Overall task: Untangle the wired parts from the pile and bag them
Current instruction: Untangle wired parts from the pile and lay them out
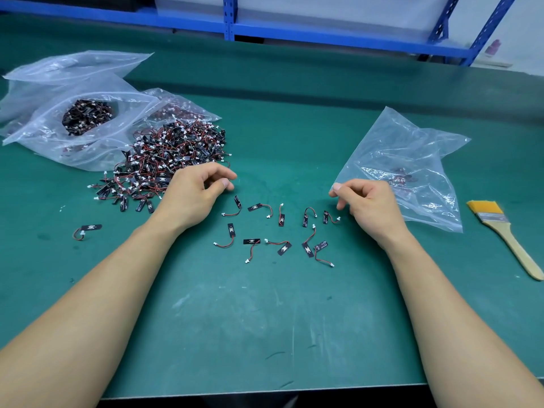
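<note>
The left hand (pixel 197 191) and right hand (pixel 372 203) hover loosely curled, grasping nothing. The tangled pile of black, red-wired parts (pixel 173 157) lies at ten o'clock, the crumpled clear plastic bag (pixel 409 154) at two, separated parts (pixel 281 231) between the hands.

Table (pixel 265 319) has a green matt top, rubbery-looking, scuffed with pale chalky smears and a few dark nicks. The pile (pixel 176 154) is all small black tabs with a slight sheen, thin red and black insulated wires and tiny white plastic plugs. Same stuff on the loose parts (pixel 284 248) just right of the pile. The left bag (pixel 38 134) touching the pile and the right bag (pixel 406 148) well right of it are thin clear plastic, crinkly and glossy. Furthest right from the pile is a brush (pixel 504 235): bare pale wood handle, dull metal band, yellow bristles. Behind the pile, shelving (pixel 229 19) in blue painted metal.
</note>
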Available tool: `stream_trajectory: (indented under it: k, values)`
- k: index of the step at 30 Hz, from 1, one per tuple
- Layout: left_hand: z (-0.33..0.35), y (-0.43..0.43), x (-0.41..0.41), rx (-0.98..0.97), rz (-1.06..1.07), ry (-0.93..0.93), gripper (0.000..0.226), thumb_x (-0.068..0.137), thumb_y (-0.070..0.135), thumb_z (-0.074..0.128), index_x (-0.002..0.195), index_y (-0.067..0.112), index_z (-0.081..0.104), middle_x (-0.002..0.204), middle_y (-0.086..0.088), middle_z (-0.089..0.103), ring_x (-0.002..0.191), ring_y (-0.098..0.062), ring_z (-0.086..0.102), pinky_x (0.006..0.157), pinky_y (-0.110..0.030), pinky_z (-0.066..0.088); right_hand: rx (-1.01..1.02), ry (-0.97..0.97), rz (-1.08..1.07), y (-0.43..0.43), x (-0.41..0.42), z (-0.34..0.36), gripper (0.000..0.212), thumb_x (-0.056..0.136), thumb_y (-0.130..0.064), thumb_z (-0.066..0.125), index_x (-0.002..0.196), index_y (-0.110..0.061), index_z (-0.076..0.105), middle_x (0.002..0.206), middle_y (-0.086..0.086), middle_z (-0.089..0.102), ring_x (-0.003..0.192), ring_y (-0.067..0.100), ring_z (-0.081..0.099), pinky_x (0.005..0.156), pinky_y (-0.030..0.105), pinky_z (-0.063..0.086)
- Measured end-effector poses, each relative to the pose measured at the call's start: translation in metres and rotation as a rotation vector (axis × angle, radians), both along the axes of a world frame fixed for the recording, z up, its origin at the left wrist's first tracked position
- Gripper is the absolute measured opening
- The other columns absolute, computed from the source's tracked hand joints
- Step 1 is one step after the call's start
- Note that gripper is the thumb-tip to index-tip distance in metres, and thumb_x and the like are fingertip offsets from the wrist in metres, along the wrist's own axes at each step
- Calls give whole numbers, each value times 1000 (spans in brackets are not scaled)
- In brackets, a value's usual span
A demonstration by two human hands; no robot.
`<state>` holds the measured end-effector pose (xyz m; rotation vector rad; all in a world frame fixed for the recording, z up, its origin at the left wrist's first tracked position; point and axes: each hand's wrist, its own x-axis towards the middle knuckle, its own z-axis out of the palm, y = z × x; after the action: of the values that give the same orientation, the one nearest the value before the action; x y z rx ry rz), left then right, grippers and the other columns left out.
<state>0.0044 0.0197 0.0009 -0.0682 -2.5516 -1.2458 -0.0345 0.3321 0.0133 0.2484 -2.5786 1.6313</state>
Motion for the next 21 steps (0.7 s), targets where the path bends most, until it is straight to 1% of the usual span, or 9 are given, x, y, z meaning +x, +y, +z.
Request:
stream_trajectory:
  k: [3, 6, 9, 12, 16, 21]
  values:
    - [0, 1, 0, -11, 2, 2, 19, 96, 10, 61, 100, 24, 73, 83, 14, 74, 69, 3, 56, 67, -7, 39, 15, 1, 5, 0, 0, -1, 29, 96, -23, 64, 71, -10, 72, 58, -13, 65, 46, -2, 48, 54, 21, 33]
    - [0, 1, 0, -5, 1, -1, 19, 96, 10, 61, 100, 24, 73, 84, 12, 74, 71, -1, 57, 68, -9, 39, 12, 3, 9, 1, -1, -2, 27, 96, -25, 64, 72, -16, 73, 57, -12, 64, 45, 3, 41, 50, 18, 33]
    - [0, 0, 0, -6, 2, -2, 18, 96, 10, 61, 101, 24, 73, 85, 12, 74, 72, -1, 58, 68, -8, 39, 8, 3, 10, 0, -1, -1, 28, 96, -25, 65, 68, -21, 72, 58, -10, 65, 45, 3, 41, 50, 17, 33]
    - [0, 0, 0, -9, 2, -1, 19, 96, 10, 61, 101, 24, 73, 85, 13, 74, 72, -1, 58, 68, -8, 39, 14, 4, 5, -1, 0, 0, 31, 95, -24, 65, 65, -20, 70, 61, -9, 67, 45, 1, 45, 51, 16, 33]
    - [0, 1, 0, -1, 0, -5, 19, 96, 10, 61, 100, 25, 72, 84, 13, 74, 75, -4, 61, 70, -10, 41, 13, -5, 2, 0, 0, -1, 28, 95, -24, 65, 70, -14, 72, 58, -12, 65, 45, 3, 40, 48, 14, 34]
    - [1, 1, 1, 1, -1, -6, 20, 96, 10, 61, 100, 26, 72, 84, 14, 74, 72, 1, 59, 70, -8, 40, 12, -5, 6, 1, -1, -2, 28, 95, -25, 65, 71, -13, 73, 58, -12, 65, 44, 5, 38, 47, 14, 34]
